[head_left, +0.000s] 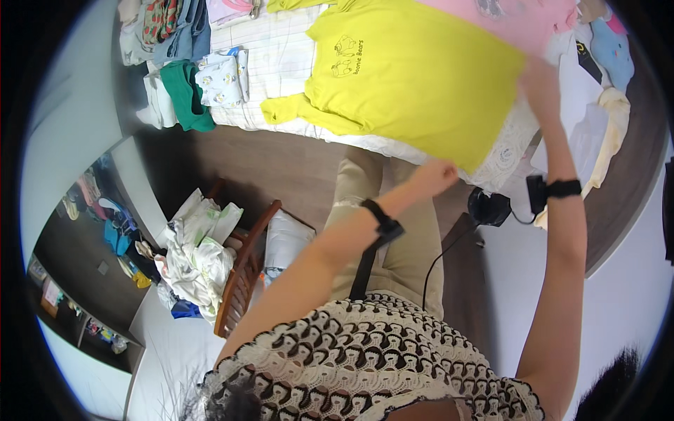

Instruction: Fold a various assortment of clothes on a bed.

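Note:
A yellow long-sleeved shirt (421, 70) is spread over the bed, its collar end toward the left and its hem toward the right. Line drawings and lettering mark its chest. My left hand (441, 175) is closed at the near hem corner, its fingers curled against the fabric. At the far end of the hem, my right hand (540, 77) grips the shirt's edge; motion blurs its fingers. Between the two hands the hem runs fairly straight. A pink garment (519, 24) lies just beyond the shirt, partly covered by it.
Folded clothes sit at the bed's left, including a green garment (184, 95), a light patterned one (223, 77) and jeans (184, 31). A wooden chair (246, 266) heaped with white clothes (196, 252) stands at left. Open shelving (91, 266) lies beyond. A black cable (439, 256) hangs near my legs.

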The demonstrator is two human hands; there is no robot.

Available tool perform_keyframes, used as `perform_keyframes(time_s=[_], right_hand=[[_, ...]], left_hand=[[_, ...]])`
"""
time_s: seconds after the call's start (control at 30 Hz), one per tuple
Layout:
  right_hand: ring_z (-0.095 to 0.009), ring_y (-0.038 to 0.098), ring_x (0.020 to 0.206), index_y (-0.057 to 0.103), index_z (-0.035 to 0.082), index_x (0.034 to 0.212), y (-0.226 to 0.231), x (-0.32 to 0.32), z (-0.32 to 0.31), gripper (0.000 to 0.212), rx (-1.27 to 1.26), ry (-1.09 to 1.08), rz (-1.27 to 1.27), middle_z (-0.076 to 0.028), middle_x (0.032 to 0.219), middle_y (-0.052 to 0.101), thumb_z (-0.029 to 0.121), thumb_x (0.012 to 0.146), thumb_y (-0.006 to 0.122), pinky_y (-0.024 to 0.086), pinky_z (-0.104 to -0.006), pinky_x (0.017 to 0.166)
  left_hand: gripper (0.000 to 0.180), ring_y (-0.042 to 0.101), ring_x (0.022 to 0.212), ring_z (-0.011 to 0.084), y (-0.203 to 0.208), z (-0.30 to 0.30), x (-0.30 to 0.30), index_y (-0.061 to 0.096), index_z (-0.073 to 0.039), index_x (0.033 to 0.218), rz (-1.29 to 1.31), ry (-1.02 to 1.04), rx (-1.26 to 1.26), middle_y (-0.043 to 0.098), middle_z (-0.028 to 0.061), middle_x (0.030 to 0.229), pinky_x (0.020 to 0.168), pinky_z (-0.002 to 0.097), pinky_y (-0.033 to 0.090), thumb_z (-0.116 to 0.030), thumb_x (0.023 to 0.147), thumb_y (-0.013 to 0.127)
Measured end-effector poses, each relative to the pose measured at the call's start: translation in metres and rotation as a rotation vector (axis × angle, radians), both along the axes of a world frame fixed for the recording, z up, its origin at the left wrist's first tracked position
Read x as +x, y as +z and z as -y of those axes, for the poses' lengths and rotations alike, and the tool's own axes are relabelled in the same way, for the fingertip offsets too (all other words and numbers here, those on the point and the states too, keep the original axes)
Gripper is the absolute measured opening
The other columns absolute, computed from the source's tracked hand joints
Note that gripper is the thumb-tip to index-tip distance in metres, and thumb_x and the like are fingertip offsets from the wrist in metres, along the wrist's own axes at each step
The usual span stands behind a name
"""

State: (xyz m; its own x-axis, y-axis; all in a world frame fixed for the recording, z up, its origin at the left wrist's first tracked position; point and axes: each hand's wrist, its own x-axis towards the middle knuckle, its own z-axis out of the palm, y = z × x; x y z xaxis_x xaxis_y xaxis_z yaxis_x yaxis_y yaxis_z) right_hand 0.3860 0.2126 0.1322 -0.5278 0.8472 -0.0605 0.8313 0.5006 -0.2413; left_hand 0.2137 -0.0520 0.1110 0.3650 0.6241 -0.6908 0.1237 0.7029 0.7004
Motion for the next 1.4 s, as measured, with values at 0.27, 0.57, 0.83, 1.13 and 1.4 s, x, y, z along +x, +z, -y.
perform_keyframes(time_s=[0.27, 0.57, 0.83, 1.13, 1.4], right_hand=[[-0.031, 0.046, 0.095, 0.052, 0.005, 0.096, -0.021, -0.010, 0.207, 0.039, -0.381, 0.148, 0.021, -0.012, 0.096, 0.049, 0.015, 0.062, 0.068, 0.038, -0.0414, 0.080], [-0.028, 0.045, 0.089, 0.054, 0.009, 0.091, -0.021, -0.004, 0.249, 0.032, -0.176, -0.070, 0.300, -0.009, 0.090, 0.048, 0.012, 0.061, 0.065, 0.035, -0.0392, 0.075], [-0.027, 0.046, 0.085, 0.055, 0.009, 0.080, -0.035, 0.007, 0.251, 0.012, -0.124, -0.101, 0.366, -0.007, 0.083, 0.049, 0.008, 0.067, 0.054, 0.035, -0.0375, 0.069], [-0.026, 0.046, 0.085, 0.056, 0.010, 0.077, -0.039, -0.013, 0.243, 0.009, -0.162, -0.189, 0.363, -0.006, 0.083, 0.050, 0.008, 0.069, 0.053, 0.035, -0.0376, 0.070], [-0.026, 0.046, 0.085, 0.057, 0.009, 0.079, -0.031, 0.002, 0.249, 0.018, -0.229, -0.250, 0.333, -0.007, 0.083, 0.050, 0.002, 0.062, 0.057, 0.036, -0.0388, 0.070]], left_hand=[[0.024, 0.048, 0.098, 0.0310, -0.054, 0.004, -0.220, 0.059, -0.011, 0.100, -1.119, -0.125, 0.674, 0.053, 0.0111, 0.105, 0.082, 0.0425, 0.038, -0.022, 0.079, 0.057], [0.032, 0.053, 0.088, 0.0318, -0.078, -0.003, -0.254, 0.058, -0.001, 0.093, -0.980, 0.340, 0.459, 0.058, 0.0153, 0.094, 0.077, 0.0392, 0.042, -0.026, 0.074, 0.064], [0.033, 0.059, 0.075, 0.0267, -0.103, 0.006, -0.259, 0.057, 0.000, 0.094, -0.731, 0.132, 0.054, 0.061, 0.0150, 0.082, 0.068, 0.0333, 0.046, -0.020, 0.068, 0.062], [0.037, 0.060, 0.083, 0.0263, -0.120, -0.166, -0.305, 0.060, 0.001, 0.095, -0.757, 0.337, 0.397, 0.062, 0.0169, 0.089, 0.072, 0.0317, 0.047, -0.028, 0.071, 0.064], [0.034, 0.051, 0.093, 0.0302, -0.123, -0.170, -0.309, 0.052, 0.002, 0.098, -0.945, 0.573, 0.818, 0.055, 0.0176, 0.096, 0.081, 0.0383, 0.041, -0.018, 0.072, 0.063]])
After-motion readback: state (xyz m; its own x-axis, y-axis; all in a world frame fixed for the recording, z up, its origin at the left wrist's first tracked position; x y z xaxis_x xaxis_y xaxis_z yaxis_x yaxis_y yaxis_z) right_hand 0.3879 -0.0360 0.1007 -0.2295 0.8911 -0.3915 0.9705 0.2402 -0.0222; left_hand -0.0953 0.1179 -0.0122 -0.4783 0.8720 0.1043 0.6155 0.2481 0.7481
